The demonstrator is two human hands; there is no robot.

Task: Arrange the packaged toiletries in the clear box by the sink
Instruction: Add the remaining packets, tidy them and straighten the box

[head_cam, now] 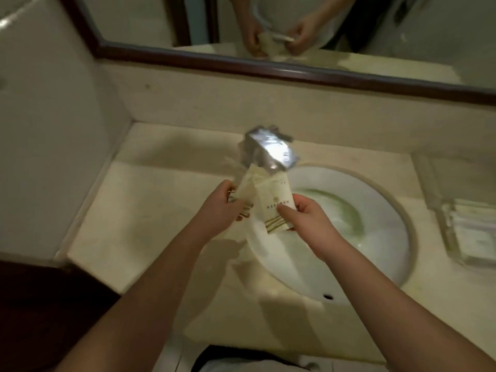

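Both my hands are raised over the left edge of the white sink point(375, 200). My right hand point(303, 218) pinches a cream toiletry packet point(272, 200) with green stripes and printed lettering by its lower right corner. My left hand point(222, 208) grips a few more cream packets point(245, 190), fanned just behind and left of the first one. The clear box point(472, 232) stands on the counter at the far right, with pale packets blurred inside it. It is well away from both hands.
A chrome faucet point(268, 151) rises behind the packets at the sink's back rim. The beige counter point(139, 210) runs left to a wall corner. A dark-framed mirror point(268, 65) above the backsplash reflects my hands. The image is motion-blurred.
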